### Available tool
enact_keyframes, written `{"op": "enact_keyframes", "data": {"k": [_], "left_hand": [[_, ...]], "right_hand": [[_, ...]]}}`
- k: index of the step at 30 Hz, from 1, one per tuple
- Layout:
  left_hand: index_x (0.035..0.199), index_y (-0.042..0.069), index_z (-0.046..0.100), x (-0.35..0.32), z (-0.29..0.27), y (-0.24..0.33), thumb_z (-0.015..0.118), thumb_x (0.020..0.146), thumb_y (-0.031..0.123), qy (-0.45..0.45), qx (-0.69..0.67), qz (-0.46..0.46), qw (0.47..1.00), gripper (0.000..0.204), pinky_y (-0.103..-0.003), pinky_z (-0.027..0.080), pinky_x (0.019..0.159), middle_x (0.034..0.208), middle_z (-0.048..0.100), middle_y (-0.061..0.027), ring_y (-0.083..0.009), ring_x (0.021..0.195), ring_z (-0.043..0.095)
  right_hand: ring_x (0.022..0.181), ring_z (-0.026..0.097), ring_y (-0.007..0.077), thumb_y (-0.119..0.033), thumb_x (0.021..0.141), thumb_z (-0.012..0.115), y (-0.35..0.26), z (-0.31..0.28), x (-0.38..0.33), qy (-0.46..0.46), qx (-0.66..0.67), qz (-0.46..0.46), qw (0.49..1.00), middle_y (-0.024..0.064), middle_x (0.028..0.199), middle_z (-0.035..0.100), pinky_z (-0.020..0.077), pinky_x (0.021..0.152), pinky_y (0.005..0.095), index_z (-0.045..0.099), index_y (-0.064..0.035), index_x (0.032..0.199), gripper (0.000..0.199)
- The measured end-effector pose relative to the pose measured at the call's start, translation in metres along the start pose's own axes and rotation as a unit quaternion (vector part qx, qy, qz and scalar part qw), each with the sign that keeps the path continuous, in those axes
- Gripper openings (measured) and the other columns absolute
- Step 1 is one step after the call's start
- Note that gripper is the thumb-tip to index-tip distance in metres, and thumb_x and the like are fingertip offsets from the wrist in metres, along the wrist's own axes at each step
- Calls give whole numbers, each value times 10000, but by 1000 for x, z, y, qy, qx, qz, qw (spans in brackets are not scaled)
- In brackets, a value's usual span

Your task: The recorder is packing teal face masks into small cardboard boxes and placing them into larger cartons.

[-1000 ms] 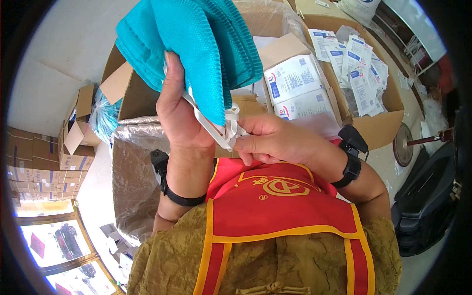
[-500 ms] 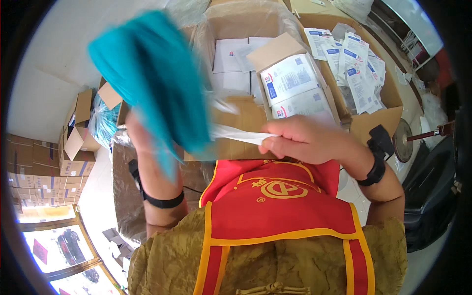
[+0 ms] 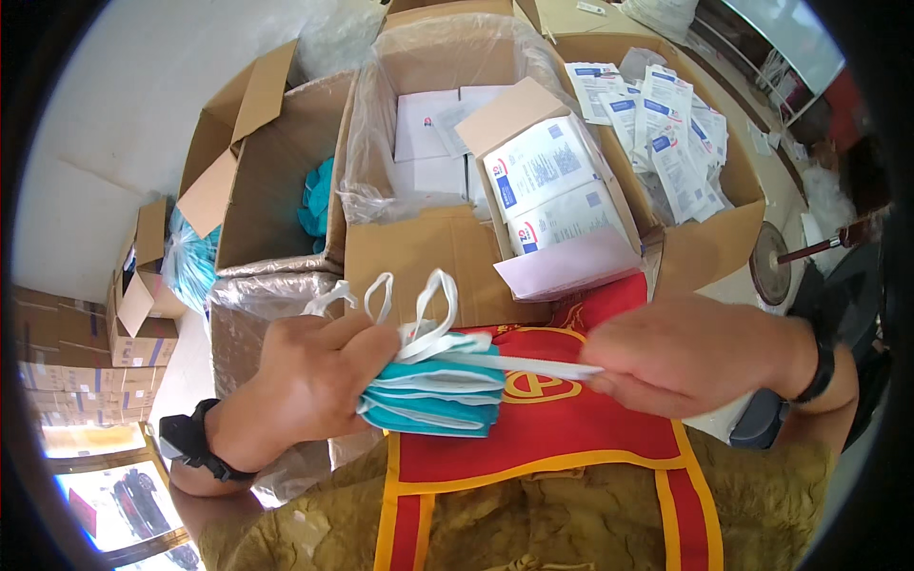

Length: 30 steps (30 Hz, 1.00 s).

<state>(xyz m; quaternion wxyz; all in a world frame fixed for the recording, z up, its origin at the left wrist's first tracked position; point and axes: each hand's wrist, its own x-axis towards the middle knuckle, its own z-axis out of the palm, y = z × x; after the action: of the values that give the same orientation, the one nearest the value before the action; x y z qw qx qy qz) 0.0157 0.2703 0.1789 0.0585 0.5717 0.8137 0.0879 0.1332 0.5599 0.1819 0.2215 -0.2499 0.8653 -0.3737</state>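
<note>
The left hand (image 3: pixel 309 381) is closed around a folded stack of teal face masks (image 3: pixel 433 400), held low in front of the red vest (image 3: pixel 533 428), with the white ear loops (image 3: pixel 419 305) springing up above the fingers. The right hand (image 3: pixel 690 357) pinches the end of a white strap (image 3: pixel 533 364) drawn out taut from the stack toward the right.

To do this well, the left grip should stay firm near the loop end so the masks stay aligned, and the pull on the strap should be steady and level rather than jerked, since thin elastic can snap or drag one mask out of the bundle. Whether the strap wraps the stack or belongs to one mask is hard to tell here.

Beyond the hands stand an open cardboard box (image 3: pixel 428 252) lined with clear plastic and holding white packets (image 3: pixel 547 186), and another box of teal masks (image 3: pixel 276 190) to the left.
</note>
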Motion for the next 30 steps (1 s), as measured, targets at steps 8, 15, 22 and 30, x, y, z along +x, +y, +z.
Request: {"op": "enact_keyframes", "data": {"k": [8, 15, 22, 30], "left_hand": [[1150, -2, 568, -56, 22, -78, 658, 808, 90, 290, -410, -381, 777, 365, -281, 477, 776, 994, 633, -43, -142, 870, 595], [1237, -4, 481, -2, 55, -82, 615, 856, 137, 311, -792, 8, 525, 428, -363, 509, 860, 1088, 626, -124, -224, 992, 620], [1204, 19, 522, 72, 55, -9, 579, 899, 208, 320, -845, 121, 412, 363, -321, 465, 919, 1095, 633, -83, -178, 1021, 601], [1070, 7, 580, 71, 52, -16, 434, 973, 269, 330, -862, 17, 385, 316, -188, 429, 315, 727, 666, -48, -51, 314, 419]], "right_hand": [[479, 387, 43, -224, 926, 488, 49, 0, -50, 240, 436, 211, 841, -28, 625, 430, 310, 404, 209, 530, -68, 826, 190], [550, 427, 72, -207, 906, 479, 94, 38, 67, 219, 626, -70, 745, 29, 747, 516, 320, 436, 197, 542, -33, 857, 192], [572, 462, 76, -275, 913, 518, 80, 70, 142, 148, 610, -32, 778, 32, 764, 566, 334, 464, 205, 616, -33, 918, 260], [470, 308, 34, -445, 969, 392, 71, 94, 132, 56, 665, -26, 745, -10, 658, 516, 206, 405, 184, 627, -28, 950, 479]]}}
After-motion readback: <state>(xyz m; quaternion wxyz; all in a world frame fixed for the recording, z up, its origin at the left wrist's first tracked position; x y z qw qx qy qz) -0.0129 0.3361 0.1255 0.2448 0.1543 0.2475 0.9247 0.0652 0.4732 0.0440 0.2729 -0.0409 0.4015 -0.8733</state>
